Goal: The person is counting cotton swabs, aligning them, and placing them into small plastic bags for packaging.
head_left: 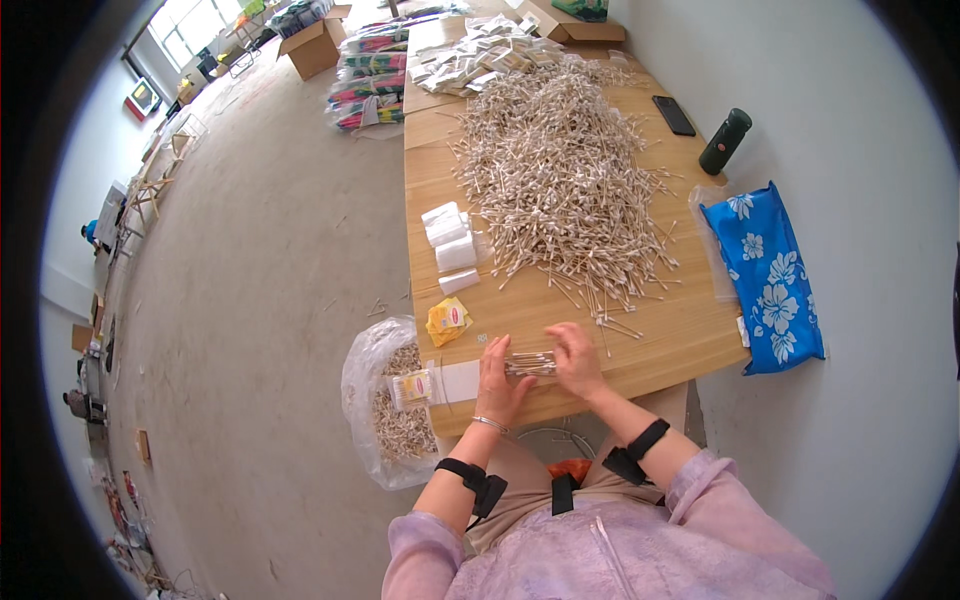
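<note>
Between my two hands, at the near edge of the wooden table (pixel 432 190), lies a small bundle of cotton swabs (pixel 530 364) side by side. My left hand (pixel 500 380) is closed at the bundle's left end. At its right end my right hand (pixel 578 362) curves its fingers against the swab tips. A flat white sheet (pixel 460 381) sits next to my left hand. Beside it, at the table's left edge, is a clear packet of swabs with a yellow label (pixel 411 390). A large heap of loose cotton swabs (pixel 570 170) spreads beyond my hands.
Yellow cards (pixel 448 320) and white plastic bag stacks (pixel 455 250) lie along the left edge. An open plastic sack of swabs (pixel 385 420) stands below. Rightward are a blue flowered package (pixel 772 280), a dark bottle (pixel 725 141) and a phone (pixel 674 115). Filled packets (pixel 480 55) pile up at the far end.
</note>
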Demonstrator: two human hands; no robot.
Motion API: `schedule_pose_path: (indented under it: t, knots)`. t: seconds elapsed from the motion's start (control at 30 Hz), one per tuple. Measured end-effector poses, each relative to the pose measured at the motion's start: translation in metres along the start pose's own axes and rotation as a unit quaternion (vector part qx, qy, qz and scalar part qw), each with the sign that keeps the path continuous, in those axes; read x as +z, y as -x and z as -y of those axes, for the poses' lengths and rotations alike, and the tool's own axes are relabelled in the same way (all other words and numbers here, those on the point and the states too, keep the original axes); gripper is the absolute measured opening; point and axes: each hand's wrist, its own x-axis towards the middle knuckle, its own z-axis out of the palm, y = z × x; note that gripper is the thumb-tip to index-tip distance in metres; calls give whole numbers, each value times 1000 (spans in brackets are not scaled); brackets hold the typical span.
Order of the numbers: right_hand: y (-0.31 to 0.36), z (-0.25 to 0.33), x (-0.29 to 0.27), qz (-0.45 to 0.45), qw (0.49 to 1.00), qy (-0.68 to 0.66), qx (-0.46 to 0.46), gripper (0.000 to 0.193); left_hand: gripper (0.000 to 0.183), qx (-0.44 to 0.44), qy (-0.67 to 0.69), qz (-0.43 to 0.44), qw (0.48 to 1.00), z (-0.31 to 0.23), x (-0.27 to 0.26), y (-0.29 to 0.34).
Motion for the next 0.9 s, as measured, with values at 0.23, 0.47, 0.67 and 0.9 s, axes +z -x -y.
schedule_pose_path:
  t: [0.23,0.47,0.67,0.9]
  knots:
    - [18,14,26,-109,970,-185,115,44,79,1,37,0,999,0,-2,0]
    - [13,16,34,-59,986,148,-47,64,55,-62,125,-30,990,11,-1,3]
    - [29,26,30,152,924,340,-84,91,45,-113,286,-94,947,15,1,6]
    - [8,26,25,157,921,344,-92,95,47,-112,255,-90,956,16,-7,3]
